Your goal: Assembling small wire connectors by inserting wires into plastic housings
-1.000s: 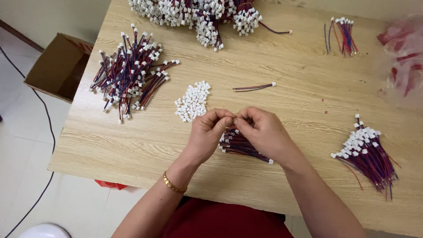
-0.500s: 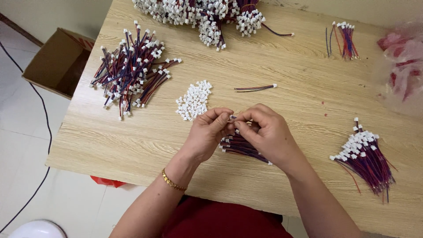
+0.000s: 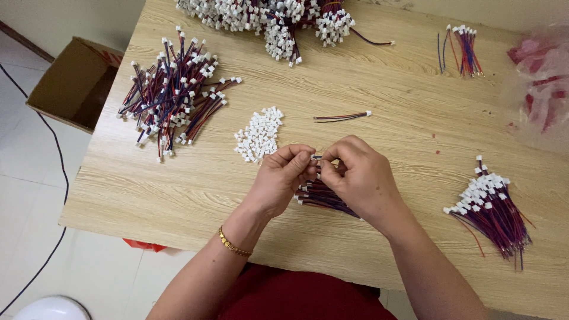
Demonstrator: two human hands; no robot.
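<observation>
My left hand (image 3: pixel 281 181) pinches a small white connector (image 3: pixel 314 157) between thumb and forefinger. My right hand (image 3: pixel 358 178) meets it fingertip to fingertip and grips the thin red, blue and black wires that run into that connector. A bundle of the same wires (image 3: pixel 317 195) lies on the wooden table (image 3: pixel 391 95) just under both hands. A small heap of loose white connectors (image 3: pixel 259 134) sits just beyond my left hand. A single wired lead (image 3: pixel 344 116) lies a little farther back.
A large pile of wired leads (image 3: pixel 172 98) lies at the left, another bundle (image 3: pixel 492 204) at the right, a long heap (image 3: pixel 267 15) along the far edge, loose wires (image 3: pixel 459 44) at the back right. A clear bag (image 3: pixel 542 83) lies far right. An open cardboard box (image 3: pixel 74 83) stands on the floor.
Both hands stay pressed together over the bundle; the fingers shift slightly on the connector and wires. The view has drifted a little.
</observation>
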